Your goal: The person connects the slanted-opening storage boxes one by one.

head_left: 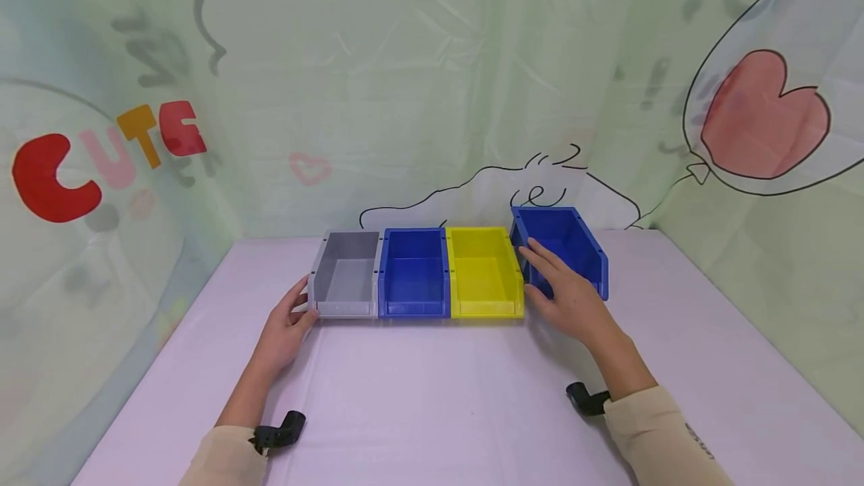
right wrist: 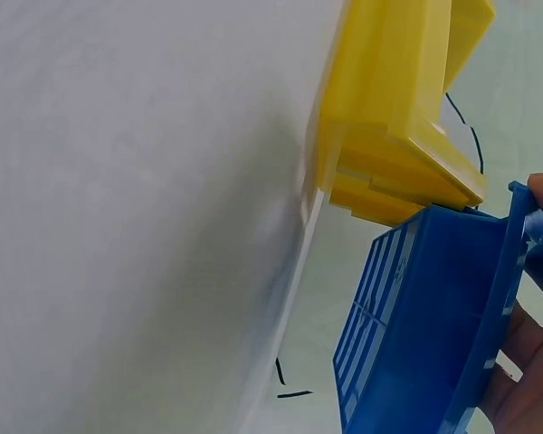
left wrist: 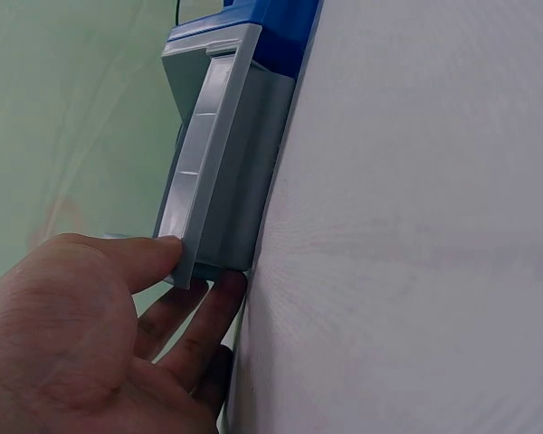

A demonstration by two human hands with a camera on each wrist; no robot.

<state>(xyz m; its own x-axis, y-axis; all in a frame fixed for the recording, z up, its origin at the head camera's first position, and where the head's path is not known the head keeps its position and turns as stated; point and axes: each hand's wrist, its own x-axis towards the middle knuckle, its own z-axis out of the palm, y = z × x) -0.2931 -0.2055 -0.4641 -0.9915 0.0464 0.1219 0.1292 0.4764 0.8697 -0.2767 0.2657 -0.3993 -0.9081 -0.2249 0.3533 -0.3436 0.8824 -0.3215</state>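
Note:
My left hand [head_left: 280, 336] rests at the left side of a grey plastic storage bin [head_left: 347, 268]. Its thumb touches the front corner and its fingers lie against the side wall, as the left wrist view shows. Next to the grey bin stand a blue bin [head_left: 415, 268] and a yellow bin [head_left: 482, 268], side by side. My right hand [head_left: 574, 306] holds a second blue bin [right wrist: 452, 298] by its side wall, thumb at the rim. This bin is raised off the table and tilted, just right of the yellow one, its ribbed underside showing in the right wrist view.
A pale table [head_left: 418, 396] carries the bins near its far edge. Behind and beside it hang light green curtains [head_left: 418, 96] with printed letters, a balloon and hearts. A black wrist camera mount [head_left: 280, 432] sits on each forearm.

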